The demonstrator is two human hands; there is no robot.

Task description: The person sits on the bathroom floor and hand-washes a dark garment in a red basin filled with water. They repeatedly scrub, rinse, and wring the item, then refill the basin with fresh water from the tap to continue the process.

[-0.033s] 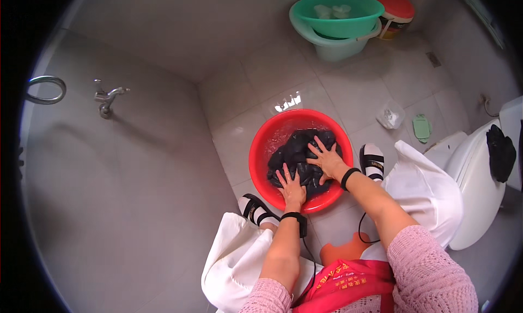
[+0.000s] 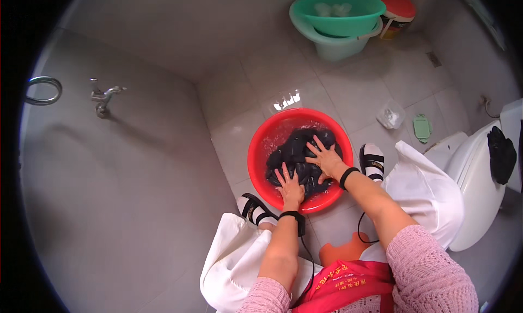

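Observation:
Dark, wet clothing (image 2: 297, 145) lies bunched in water inside a round red basin (image 2: 258, 140) on the floor. My left hand (image 2: 291, 190) presses down on the near left part of the cloth, its fingers spread. Further right and a little farther away, my right hand (image 2: 328, 160) rests on the cloth too, palm down with the fingers apart. Neither hand grips the fabric. A black band circles each wrist, and the cloth under my palms is hidden.
My sandalled feet flank the basin. An orange stool (image 2: 343, 250) shows under me. Right stands a white toilet (image 2: 479, 198) with a black glove-like item (image 2: 501, 155). Green basins (image 2: 348, 25) and a red-lidded bucket (image 2: 393, 5) stand far back; a tap (image 2: 103, 98) is on the left wall.
The view has shifted very slightly. My hands stay spread on the dark clothing in the basin, with hardly any movement.

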